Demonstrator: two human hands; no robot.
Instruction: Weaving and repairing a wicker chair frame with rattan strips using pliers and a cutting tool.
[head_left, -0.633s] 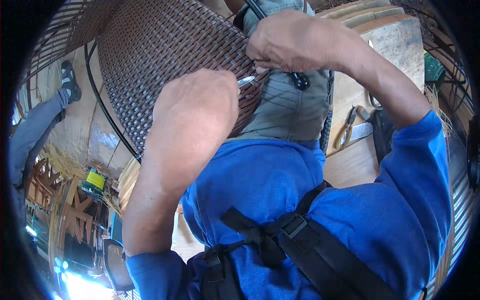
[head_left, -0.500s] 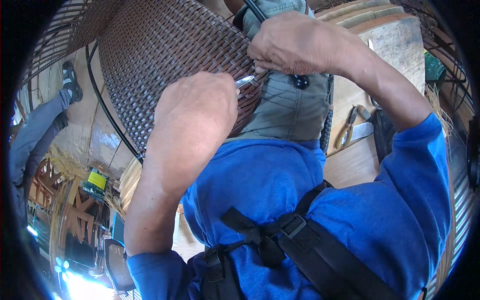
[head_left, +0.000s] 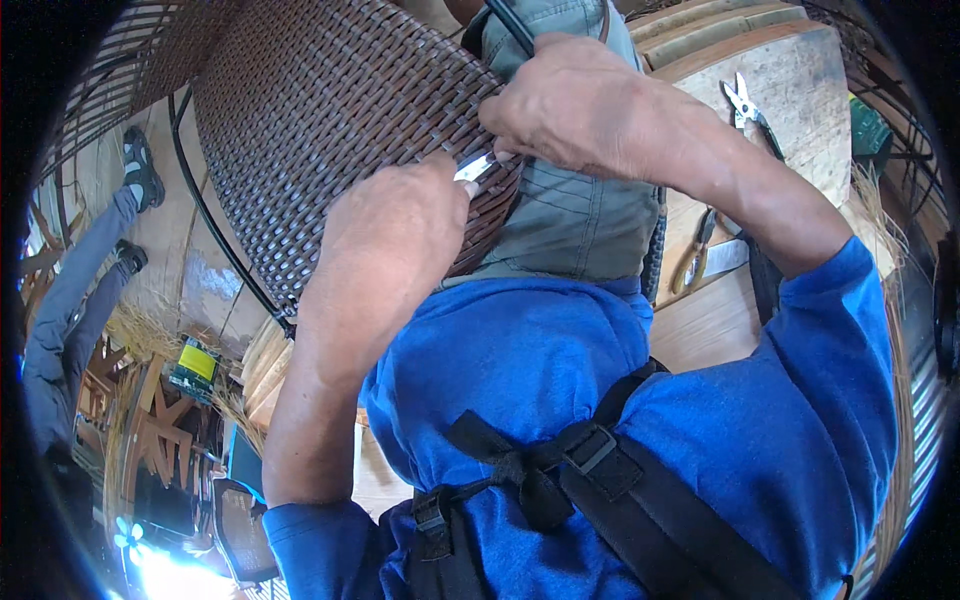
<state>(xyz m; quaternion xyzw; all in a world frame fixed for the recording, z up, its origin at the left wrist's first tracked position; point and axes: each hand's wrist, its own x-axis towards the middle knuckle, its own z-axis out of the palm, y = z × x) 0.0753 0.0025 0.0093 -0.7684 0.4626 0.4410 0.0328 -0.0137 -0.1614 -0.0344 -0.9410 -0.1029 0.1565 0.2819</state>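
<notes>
Clearly, the left hand (head_left: pixel 398 212) pinches a silver blade (head_left: pixel 474 168) that ends beside the right hand (head_left: pixel 572 106), whose grip is hidden.

Two hands (head_left: pixel 395 215); one silver blade (head_left: pixel 476 167) between them; one brown woven panel (head_left: pixel 330 130) beneath; two plier-like tools (head_left: pixel 690 262) on the right; on the left, two shoes (head_left: pixel 146 180) and one green-and-yellow container (head_left: pixel 196 366).

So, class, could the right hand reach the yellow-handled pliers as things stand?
Probably yes: the yellow-handled pliers lie nearby, mostly uncovered, though the right hand is at the woven panel.
</notes>
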